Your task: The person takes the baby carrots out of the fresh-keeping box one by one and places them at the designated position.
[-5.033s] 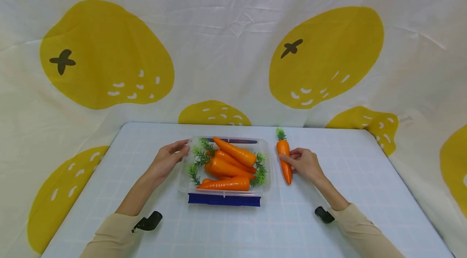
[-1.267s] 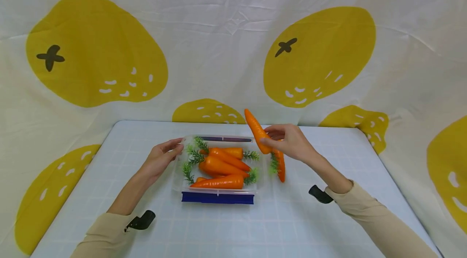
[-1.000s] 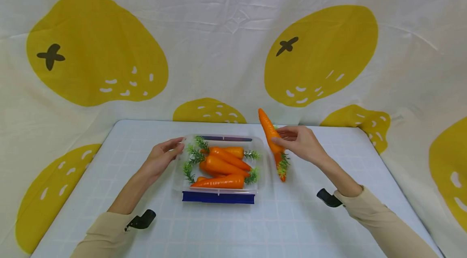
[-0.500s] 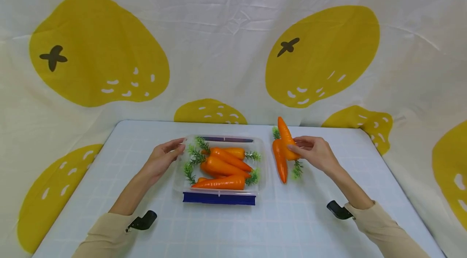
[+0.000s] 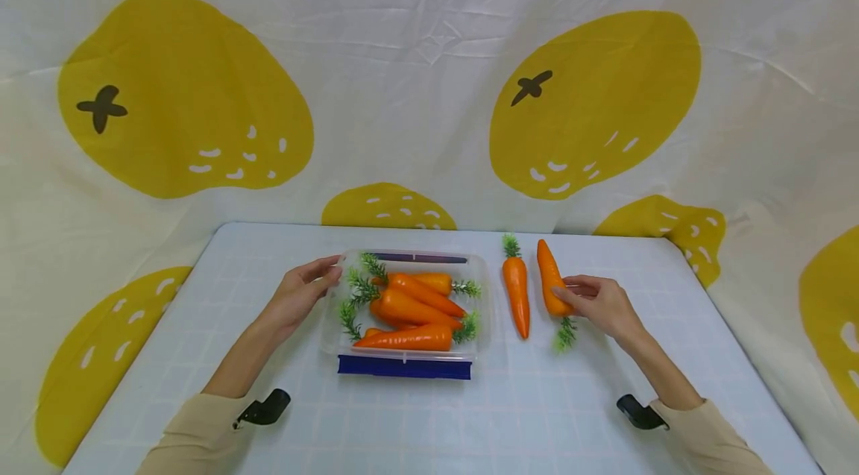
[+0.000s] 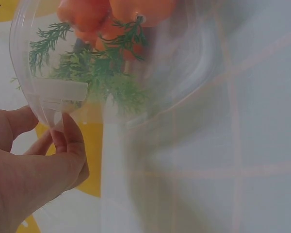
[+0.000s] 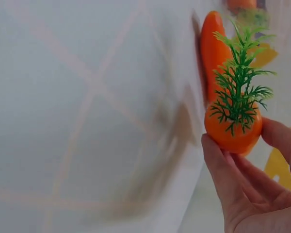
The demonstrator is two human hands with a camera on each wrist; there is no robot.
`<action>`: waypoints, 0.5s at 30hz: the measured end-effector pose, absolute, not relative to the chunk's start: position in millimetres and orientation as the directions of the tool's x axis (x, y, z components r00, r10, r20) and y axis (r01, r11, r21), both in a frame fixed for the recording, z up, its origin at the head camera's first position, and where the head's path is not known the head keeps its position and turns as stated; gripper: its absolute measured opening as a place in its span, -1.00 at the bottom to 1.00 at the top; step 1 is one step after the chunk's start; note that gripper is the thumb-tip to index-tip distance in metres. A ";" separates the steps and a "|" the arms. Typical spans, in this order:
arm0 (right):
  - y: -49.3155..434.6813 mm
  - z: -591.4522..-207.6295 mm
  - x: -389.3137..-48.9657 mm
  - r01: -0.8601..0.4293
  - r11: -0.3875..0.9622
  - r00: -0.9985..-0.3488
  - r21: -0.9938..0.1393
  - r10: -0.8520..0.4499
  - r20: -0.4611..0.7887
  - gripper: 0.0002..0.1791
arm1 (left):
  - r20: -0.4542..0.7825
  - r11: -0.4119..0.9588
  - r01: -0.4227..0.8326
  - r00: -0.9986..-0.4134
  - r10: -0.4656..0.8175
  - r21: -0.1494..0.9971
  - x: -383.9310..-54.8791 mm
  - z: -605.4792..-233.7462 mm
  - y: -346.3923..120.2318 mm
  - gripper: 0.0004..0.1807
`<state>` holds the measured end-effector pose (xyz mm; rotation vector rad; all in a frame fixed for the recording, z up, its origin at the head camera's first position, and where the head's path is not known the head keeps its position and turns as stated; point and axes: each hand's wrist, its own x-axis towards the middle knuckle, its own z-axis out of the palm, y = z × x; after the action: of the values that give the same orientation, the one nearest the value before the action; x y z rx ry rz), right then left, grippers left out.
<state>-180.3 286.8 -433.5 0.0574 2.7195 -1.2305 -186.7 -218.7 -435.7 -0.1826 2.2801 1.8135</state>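
My right hand (image 5: pixel 604 307) pinches a toy carrot (image 5: pixel 550 280) between thumb and fingers, its tip pointing to the back and its green top toward me. The right wrist view shows the held carrot (image 7: pixel 228 137) end-on, leaves in front. Another carrot (image 5: pixel 516 296) lies just left of it on the table, leaves at the back. A clear plastic box (image 5: pixel 488 315) holds several carrots (image 5: pixel 406 337) with green tops at both ends. At the box's left side, my left hand (image 5: pixel 295 300) grips a clear tab (image 6: pixel 56 114), seen in the left wrist view.
Along the box's front hangs a dark blue latch flap (image 5: pixel 404 367), with another dark strip (image 5: pixel 419 258) at its back side. The pale checked table (image 5: pixel 429 430) ends at a curtain (image 5: pixel 403 102) printed with yellow fruit.
A carrot from the back of the box has come out in my right hand, passing over the carrot on the table and down to its right. My left hand stays at the box.
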 end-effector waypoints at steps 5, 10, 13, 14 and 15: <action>292.4 -443.7 -177.8 0.107 0.699 -0.986 -0.707 -0.014 -0.163 -0.26 | -0.247 0.219 -0.234 -0.968 0.036 0.947 -186.1 -434.9 -216.9 -0.37; 294.0 -449.7 -178.8 0.129 0.695 -0.983 -0.707 -0.005 -0.185 -0.25 | -0.250 0.211 -0.237 -0.968 0.038 0.948 -185.9 -434.9 -216.8 -0.36; 293.7 -451.2 -180.5 0.129 0.684 -0.981 -0.718 -0.016 -0.191 -0.26 | -0.255 0.208 -0.243 -0.966 0.034 0.947 -185.8 -435.3 -217.2 -0.37; 293.4 -451.6 -181.3 0.130 0.682 -0.981 -0.720 -0.018 -0.195 -0.26 | -0.256 0.210 -0.244 -0.966 0.034 0.947 -185.9 -435.5 -217.5 -0.37; 292.9 -451.7 -182.0 0.132 0.680 -0.980 -0.721 -0.020 -0.198 -0.26 | -0.254 0.210 -0.241 -0.967 0.035 0.948 -185.8 -435.5 -217.6 -0.37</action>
<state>-182.0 292.9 -451.7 0.0903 2.7021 -1.1815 -185.8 -217.6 -435.5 -0.1967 2.2618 1.8365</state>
